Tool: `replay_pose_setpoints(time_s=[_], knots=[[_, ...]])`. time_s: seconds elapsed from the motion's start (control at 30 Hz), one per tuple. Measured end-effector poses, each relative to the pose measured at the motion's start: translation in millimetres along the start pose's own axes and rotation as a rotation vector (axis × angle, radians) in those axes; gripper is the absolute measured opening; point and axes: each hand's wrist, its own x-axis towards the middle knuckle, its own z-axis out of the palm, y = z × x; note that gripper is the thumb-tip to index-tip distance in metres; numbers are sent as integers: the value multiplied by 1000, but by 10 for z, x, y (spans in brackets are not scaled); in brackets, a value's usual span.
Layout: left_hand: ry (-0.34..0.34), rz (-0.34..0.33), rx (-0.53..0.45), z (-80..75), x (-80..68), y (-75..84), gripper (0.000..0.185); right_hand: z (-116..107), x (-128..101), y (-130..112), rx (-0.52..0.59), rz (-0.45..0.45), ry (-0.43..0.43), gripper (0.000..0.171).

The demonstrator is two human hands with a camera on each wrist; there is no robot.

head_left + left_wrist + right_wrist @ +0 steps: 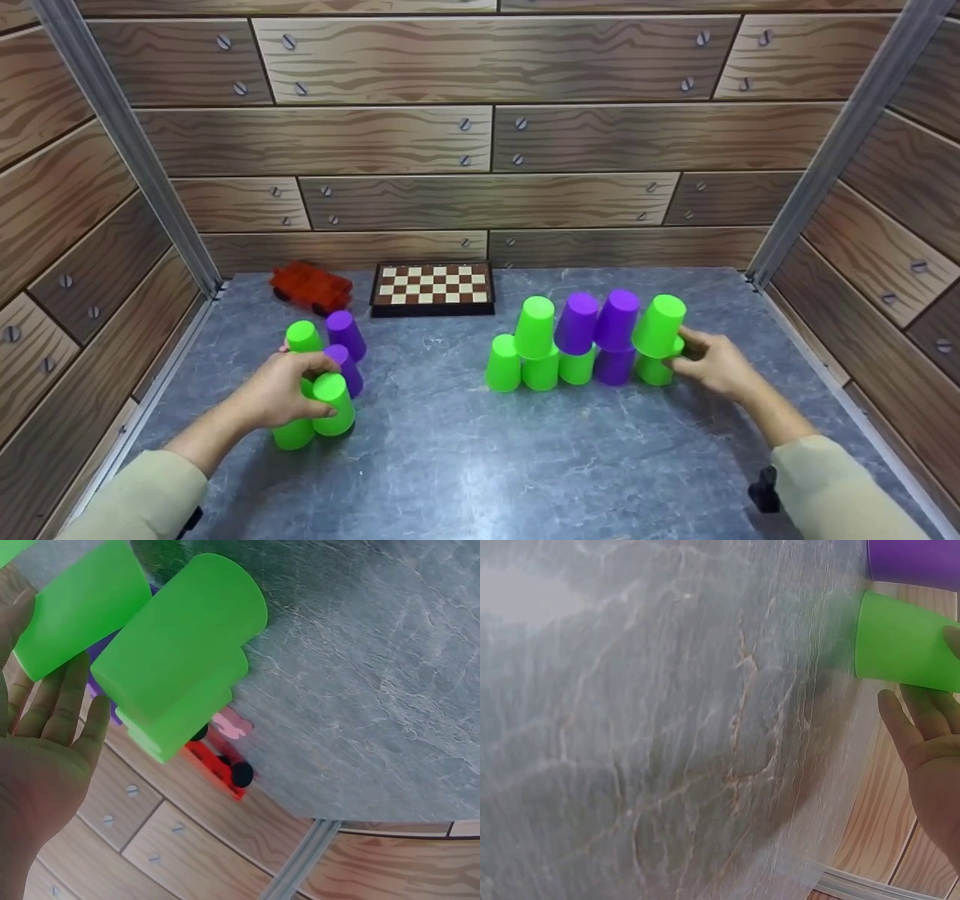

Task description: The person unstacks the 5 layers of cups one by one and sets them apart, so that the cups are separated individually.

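Sleeves: my pale green cuffs [146, 491] come in at lower left and lower right; black device [763, 491] at the right one.
Left hand: my left hand [281, 390], left of centre, thumb and fingers closed about the near green cup [335, 412], mouth down. Left wrist view puts thumb and fingers on opposite sides of a green cup at upper left.
Left cups: front-left green cup [292, 435] just beside it; farther green cup [303, 335] beyond my knuckles; two purple cups [346, 337] to its right. My hand hides how some of these rest.
Right hand: my right hand [716, 366], right of centre, pinching a lower green cup [655, 372] at the row's right end between thumb and fingers.
Right cups, lower row: left to right, three green cups [503, 366], one purple, then the one I hold; all inverted.
Right cups, upper row: green, purple, purple, green upper cups [535, 330], also inverted, above the lower ones.
Far table: checkered board [433, 289], mid-frame left of centre; red toy car [311, 287] to its left, behind the left cups.
Back: wood-plank wall [495, 64] across the upper frame.
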Motion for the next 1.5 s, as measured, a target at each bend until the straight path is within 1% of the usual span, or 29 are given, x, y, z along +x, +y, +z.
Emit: replay_pose_setpoints(time_s=[0.27, 0.47, 0.53, 0.67, 0.8, 0.9, 1.1, 1.17, 1.3, 1.5], knots=[[-11, -28, 7, 19, 3, -46, 47, -11, 6, -7, 7, 3, -8, 68], [4, 5, 62, 38, 9, -80, 48, -13, 3, -9, 43, 2, -14, 67], [6, 15, 76, 43, 9, -90, 48, -15, 3, -12, 39, 2, -12, 67], [3, 7, 89, 54, 15, -107, 46, -21, 3, -24, 23, 6, -9, 68], [-5, -22, 92, 61, 19, -111, 46, -24, 2, -30, 11, 11, -9, 68], [-4, -29, 95, 67, 18, -113, 47, -23, 4, -25, 9, 8, -6, 67], [3, 12, 100, 91, 20, -132, 48, -21, 5, -19, -8, 7, -1, 67], [1, 16, 96, 96, 19, -133, 49, -19, 6, -16, -12, 8, 1, 67], [-8, 3, 83, 108, 10, -136, 51, -13, 5, -4, 1, 5, -2, 67], [-17, 42, 68, 78, -11, -119, 56, 10, 3, 14, 20, 14, -3, 67]])
